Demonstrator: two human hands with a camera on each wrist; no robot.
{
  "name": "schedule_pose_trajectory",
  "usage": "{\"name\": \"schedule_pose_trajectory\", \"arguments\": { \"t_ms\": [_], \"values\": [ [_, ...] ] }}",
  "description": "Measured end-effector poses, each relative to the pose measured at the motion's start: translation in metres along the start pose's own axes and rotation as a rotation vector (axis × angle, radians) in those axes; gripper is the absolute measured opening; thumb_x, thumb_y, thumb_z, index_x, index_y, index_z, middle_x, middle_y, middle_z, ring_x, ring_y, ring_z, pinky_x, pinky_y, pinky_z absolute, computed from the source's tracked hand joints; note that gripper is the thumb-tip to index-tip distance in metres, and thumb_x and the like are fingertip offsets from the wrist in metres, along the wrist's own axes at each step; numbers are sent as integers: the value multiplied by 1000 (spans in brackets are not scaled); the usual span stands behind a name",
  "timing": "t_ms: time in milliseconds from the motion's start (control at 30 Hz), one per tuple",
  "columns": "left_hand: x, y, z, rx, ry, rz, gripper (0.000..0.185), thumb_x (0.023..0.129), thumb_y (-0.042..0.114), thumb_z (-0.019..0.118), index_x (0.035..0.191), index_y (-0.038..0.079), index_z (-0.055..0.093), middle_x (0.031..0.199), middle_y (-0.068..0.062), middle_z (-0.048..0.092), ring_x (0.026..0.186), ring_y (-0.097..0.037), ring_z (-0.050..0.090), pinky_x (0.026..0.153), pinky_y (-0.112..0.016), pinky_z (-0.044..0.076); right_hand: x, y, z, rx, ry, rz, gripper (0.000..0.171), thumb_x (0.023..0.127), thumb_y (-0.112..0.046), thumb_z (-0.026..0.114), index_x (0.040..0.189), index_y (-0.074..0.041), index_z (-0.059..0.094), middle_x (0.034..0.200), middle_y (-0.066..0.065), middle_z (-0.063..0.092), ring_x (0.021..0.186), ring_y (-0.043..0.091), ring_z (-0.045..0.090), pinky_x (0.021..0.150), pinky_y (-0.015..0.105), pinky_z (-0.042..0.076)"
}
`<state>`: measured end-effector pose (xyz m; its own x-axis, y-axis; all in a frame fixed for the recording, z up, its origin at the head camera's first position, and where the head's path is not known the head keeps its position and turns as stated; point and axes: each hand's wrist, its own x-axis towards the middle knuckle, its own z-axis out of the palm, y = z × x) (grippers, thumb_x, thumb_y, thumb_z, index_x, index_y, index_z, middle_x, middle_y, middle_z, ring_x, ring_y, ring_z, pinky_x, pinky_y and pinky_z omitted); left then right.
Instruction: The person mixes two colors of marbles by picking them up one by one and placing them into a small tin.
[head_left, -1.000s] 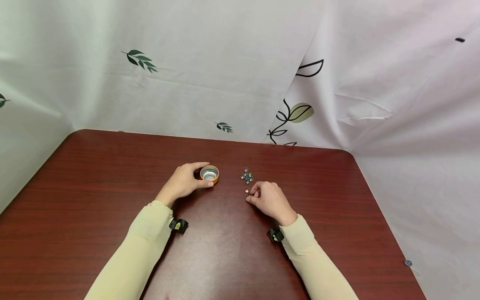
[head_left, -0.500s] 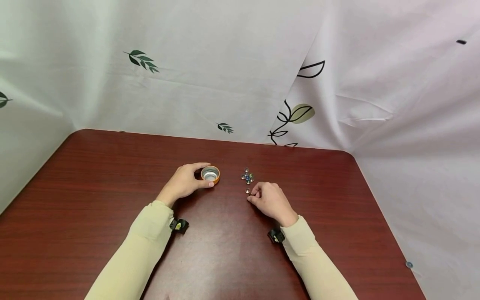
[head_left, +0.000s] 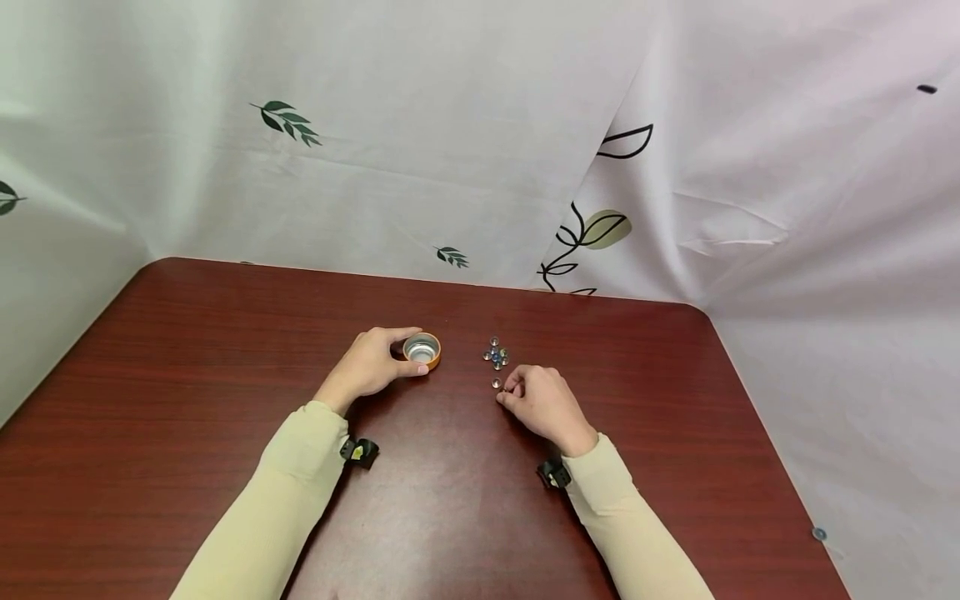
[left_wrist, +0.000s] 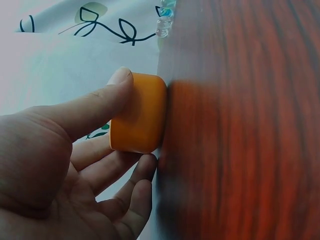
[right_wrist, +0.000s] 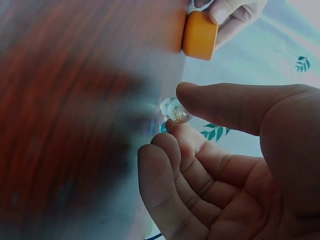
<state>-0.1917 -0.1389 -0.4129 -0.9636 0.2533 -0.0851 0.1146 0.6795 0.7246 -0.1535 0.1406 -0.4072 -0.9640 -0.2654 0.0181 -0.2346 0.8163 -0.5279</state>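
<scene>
The left hand [head_left: 369,363] is gripping the orange tin [head_left: 422,350], thumb and fingers curled round its wall on the worktop [head_left: 187,367]. The right hand [head_left: 542,398] is pinching a clear glass marble [right_wrist: 175,110], just short of the marble cluster [head_left: 495,354]. Nothing is shifting since a second ago. No readable writing is showing.

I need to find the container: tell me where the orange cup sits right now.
In the head view the orange cup stands on the wooden table near its middle, held by the left hand, with the cluster of glass marbles just to its right.
</scene>
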Motion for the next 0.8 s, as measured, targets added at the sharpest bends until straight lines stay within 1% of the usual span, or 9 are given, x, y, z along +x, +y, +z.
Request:
{"name": "schedule_pose_trajectory", "arguments": {
  "t_ms": [233,567,800],
  "values": [
    [0,1,1,-12,-12,2,65,86,27,82,144,12,57,127,-12,67,120,-30,59,102,-49,45,-3,-1,-4,7,7,23,16,87,-17,80,79,-12,67,64,-7,56,58,10,51,58,28,44],
    [-2,1,2,-10,-19,0,64,87,28,82,143,13,57,124,-10,68,116,-28,60,100,-48,46,0,-6,-6,15,24,18,14,86,-17,80,79,-14,68,63,-8,55,58,9,51,58,27,44],
    [-2,0,0,-10,-18,3,65,86,28,82,143,11,57,125,-11,68,117,-28,60,101,-49,45,4,-13,-5,26,33,0,13,87,-17,78,80,-14,68,63,-7,55,57,9,51,58,27,44]
  ]
}}
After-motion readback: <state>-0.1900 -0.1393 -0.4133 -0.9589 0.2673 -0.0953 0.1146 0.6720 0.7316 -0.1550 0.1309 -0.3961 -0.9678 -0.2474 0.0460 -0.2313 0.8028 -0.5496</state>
